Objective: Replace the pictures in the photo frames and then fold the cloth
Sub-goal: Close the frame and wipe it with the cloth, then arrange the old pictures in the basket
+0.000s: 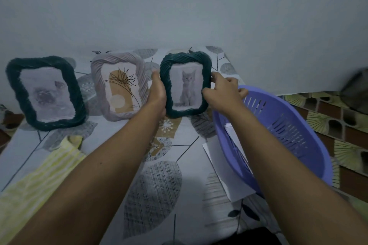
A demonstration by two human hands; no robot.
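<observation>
No writing to read

Nothing here carries words, numbers or a brand. The dark green twisted-rim photo frame (186, 85), held between my left hand (158, 93) and right hand (223, 91), shows only a grey kitten. The pale lilac twisted-rim frame (119, 89) shows a line-drawn plant, the second dark green frame (45, 93) a blurred picture, and the white paper sheets (219, 165) plain faces.

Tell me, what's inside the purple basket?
White paper sheets lie inside the purple basket. The right arm covers part of the inside, so anything under it is hidden.
</observation>
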